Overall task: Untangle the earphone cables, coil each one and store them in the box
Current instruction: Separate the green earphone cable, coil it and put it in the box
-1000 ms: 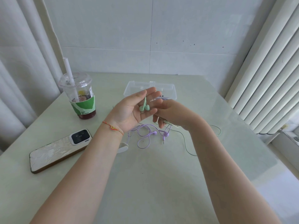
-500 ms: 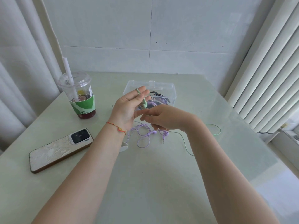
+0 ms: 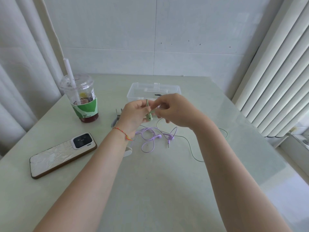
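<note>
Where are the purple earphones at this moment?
In the head view the purple earphones lie loose on the table at centre, below the two raised hands, nearer the camera than the clear box, with the phone to their left.

This looks like a room in a home. A pale table [image 3: 167,190] stands in a corner by a white tiled wall [image 3: 184,30], with curtains [image 3: 20,64] on both sides. A phone [image 3: 61,154] and an iced drink cup [image 3: 82,99] sit near the table's left edge.
</note>
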`<state>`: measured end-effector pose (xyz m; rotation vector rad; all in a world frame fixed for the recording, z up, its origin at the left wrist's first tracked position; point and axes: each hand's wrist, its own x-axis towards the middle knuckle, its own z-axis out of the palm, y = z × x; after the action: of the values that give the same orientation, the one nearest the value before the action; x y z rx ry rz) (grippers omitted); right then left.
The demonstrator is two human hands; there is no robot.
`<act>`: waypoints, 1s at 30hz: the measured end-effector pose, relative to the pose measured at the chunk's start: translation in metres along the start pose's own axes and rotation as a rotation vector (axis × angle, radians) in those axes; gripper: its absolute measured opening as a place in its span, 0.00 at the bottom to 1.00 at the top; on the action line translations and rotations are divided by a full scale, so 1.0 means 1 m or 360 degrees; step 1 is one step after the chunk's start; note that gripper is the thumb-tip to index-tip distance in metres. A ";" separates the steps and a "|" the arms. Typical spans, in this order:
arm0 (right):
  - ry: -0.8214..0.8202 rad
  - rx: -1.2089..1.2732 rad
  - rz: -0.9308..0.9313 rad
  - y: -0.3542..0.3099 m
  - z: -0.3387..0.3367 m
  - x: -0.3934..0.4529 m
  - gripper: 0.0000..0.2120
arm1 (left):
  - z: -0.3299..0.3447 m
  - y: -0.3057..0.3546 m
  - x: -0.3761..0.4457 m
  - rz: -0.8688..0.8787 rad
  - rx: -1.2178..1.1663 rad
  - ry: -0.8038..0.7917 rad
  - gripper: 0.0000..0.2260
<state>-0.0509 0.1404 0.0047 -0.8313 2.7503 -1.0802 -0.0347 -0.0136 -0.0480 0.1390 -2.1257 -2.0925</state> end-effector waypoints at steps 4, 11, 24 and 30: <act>0.0213 0.0207 -0.0043 0.001 -0.007 -0.001 0.07 | 0.001 0.002 -0.003 -0.0141 -0.0132 -0.0190 0.12; 0.0286 0.0211 -0.0046 0.006 -0.013 -0.001 0.06 | 0.004 0.010 -0.008 -0.0372 -0.0375 -0.0541 0.13; 0.0215 0.0145 -0.0058 0.012 -0.016 0.000 0.04 | 0.005 0.009 -0.011 -0.0233 -0.0368 -0.0722 0.13; 0.0139 0.0276 0.0039 0.014 -0.016 -0.002 0.06 | 0.001 0.013 -0.011 -0.0355 -0.0631 -0.0850 0.12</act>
<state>-0.0599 0.1596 0.0079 -0.7423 2.6772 -1.3579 -0.0233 -0.0100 -0.0352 -0.2728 -1.9450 -2.9012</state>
